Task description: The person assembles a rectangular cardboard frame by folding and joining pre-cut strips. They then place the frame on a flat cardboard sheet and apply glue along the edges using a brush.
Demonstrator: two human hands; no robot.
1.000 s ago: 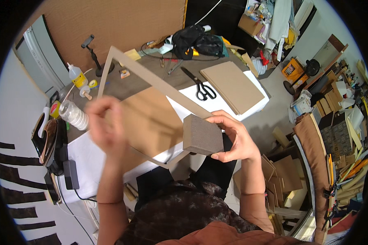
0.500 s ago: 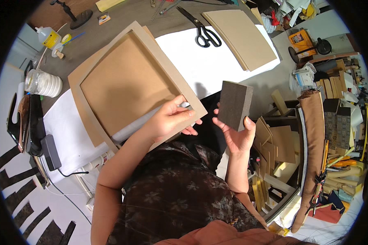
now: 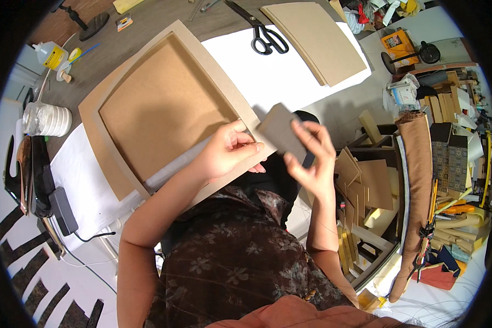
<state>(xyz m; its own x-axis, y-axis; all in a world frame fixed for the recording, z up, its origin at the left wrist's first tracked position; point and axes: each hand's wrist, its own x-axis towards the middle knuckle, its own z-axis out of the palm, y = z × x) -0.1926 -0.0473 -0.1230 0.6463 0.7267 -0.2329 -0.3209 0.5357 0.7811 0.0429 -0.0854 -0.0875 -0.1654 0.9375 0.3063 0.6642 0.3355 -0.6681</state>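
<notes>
A shallow cardboard tray [image 3: 194, 52] with a raised rim rests tilted at the table's near edge. My left hand [image 3: 227, 150] is closed on the rim at its near right corner, thumb on top and fingertips showing underneath. In my right hand [image 3: 316, 158] is a dark grey sanding block [image 3: 282, 130], slightly blurred. The block's left end is close to the outside of that same corner; whether it touches the rim I cannot tell.
Black scissors [image 3: 267, 39] and a stack of cardboard sheets [image 3: 320, 44] lie beyond the tray. A jar of white stuff [image 3: 49, 119] and a glue bottle [image 3: 50, 54] stand at left. Cardboard offcuts [image 3: 369, 180] and a brown fabric roll [image 3: 413, 180] are at right.
My right hand has swung the sanding block left, from upright to slanted beside the tray's corner. The left hand keeps its hold on the rim.
</notes>
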